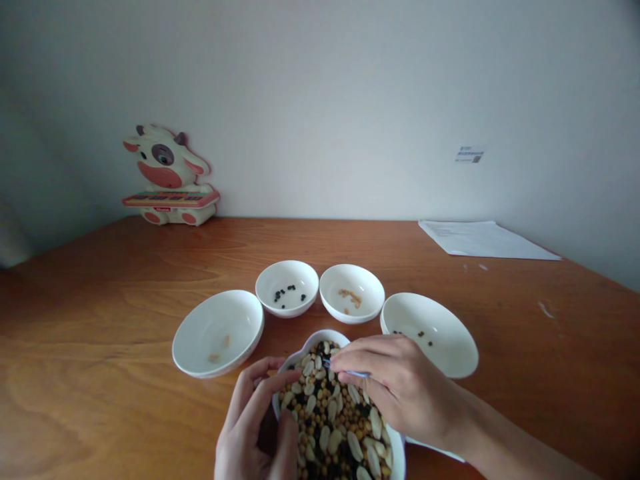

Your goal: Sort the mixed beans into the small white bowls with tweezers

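Note:
A white-rimmed, scalloped dish (399, 460) stands at the front, filled with a mix of pale peanuts (332, 410), yellow beans and black beans. My left hand (263, 420) grips its left rim, the thumb and index finger bent over the edge. Over the dish's upper right, my right hand (400, 377) pinches slim bluish tweezers (357, 373), whose tips reach down among the beans. Part of the dish is hidden beneath both hands, and its near end runs out of view.
Four white bowls arc behind the dish: a left bowl (187, 333) with pale pieces, one with black beans (291, 289), one with orange-yellow pieces (353, 298), and a right bowl (457, 340) with small dark beans. A cow toy keyboard (170, 180) and papers (485, 240) stay farther back.

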The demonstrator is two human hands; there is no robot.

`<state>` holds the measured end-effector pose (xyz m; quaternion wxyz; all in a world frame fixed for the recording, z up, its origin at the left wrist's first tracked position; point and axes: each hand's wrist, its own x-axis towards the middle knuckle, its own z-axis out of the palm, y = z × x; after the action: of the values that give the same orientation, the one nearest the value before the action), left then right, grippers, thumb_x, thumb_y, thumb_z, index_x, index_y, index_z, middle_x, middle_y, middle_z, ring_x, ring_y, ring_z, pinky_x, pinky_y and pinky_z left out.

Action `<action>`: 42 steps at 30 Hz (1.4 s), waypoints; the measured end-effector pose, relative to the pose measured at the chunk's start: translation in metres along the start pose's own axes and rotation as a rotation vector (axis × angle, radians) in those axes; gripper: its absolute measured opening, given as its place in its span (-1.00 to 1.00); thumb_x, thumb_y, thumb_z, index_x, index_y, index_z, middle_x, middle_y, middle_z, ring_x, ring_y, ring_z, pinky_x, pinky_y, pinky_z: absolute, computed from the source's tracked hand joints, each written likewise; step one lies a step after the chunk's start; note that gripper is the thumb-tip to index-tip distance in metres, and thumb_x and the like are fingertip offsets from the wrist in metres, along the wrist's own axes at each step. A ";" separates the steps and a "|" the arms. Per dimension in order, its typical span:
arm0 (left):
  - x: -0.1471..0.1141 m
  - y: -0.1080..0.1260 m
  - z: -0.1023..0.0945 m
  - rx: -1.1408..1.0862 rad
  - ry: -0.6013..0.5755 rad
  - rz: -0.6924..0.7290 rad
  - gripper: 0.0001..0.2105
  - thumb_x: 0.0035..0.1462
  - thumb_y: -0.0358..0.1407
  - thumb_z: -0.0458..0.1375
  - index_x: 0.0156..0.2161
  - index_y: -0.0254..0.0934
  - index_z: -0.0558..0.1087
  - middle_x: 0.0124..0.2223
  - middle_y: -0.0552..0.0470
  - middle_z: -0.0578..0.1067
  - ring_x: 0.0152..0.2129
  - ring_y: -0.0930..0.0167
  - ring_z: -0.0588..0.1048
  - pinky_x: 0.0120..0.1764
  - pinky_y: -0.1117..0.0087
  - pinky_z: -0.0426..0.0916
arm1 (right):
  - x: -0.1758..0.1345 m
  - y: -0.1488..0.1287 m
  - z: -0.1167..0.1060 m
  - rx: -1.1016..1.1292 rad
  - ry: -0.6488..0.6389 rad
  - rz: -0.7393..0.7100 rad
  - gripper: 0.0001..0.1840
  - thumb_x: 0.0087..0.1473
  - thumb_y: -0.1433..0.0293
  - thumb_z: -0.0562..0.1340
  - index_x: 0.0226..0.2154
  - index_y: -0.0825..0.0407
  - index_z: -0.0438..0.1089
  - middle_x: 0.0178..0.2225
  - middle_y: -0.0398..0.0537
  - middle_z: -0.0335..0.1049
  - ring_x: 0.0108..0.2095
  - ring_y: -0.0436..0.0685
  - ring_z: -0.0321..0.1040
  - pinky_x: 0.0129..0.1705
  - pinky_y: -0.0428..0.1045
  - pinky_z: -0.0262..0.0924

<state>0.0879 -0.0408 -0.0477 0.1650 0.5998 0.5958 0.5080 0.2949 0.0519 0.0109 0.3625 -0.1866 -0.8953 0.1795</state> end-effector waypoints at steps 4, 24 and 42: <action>0.002 0.000 -0.001 0.042 -0.002 0.042 -0.72 0.11 -0.39 0.10 -0.10 -0.08 0.52 0.01 -0.02 0.43 -0.06 0.38 0.52 -0.08 0.48 0.46 | 0.000 0.000 0.000 -0.011 0.002 0.003 -0.71 0.11 0.66 0.15 -0.21 0.10 0.50 -0.32 -0.02 0.58 -0.37 0.08 0.53 -0.34 -0.07 0.45; 0.002 0.001 0.000 0.049 -0.002 0.052 -0.71 0.12 -0.40 0.09 -0.08 -0.07 0.50 0.02 -0.01 0.42 -0.05 0.40 0.50 -0.07 0.51 0.44 | 0.002 -0.003 -0.003 -0.005 0.060 0.017 -0.76 0.14 0.64 0.15 -0.23 0.11 0.48 -0.35 -0.04 0.58 -0.40 0.05 0.52 -0.37 -0.09 0.41; 0.001 -0.006 -0.001 0.049 -0.018 0.046 -0.73 0.15 -0.34 0.09 -0.06 -0.04 0.49 0.05 0.01 0.40 -0.04 0.39 0.50 -0.07 0.47 0.45 | -0.001 0.016 -0.077 -0.252 0.410 0.324 -0.76 0.19 0.35 0.21 -0.47 0.03 0.48 -0.71 -0.26 0.32 -0.71 -0.07 0.24 -0.62 -0.15 0.10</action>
<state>0.0836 -0.0388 -0.0518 0.1439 0.6218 0.5927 0.4913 0.3540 0.0794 0.0554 0.4764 -0.4031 -0.7772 0.0809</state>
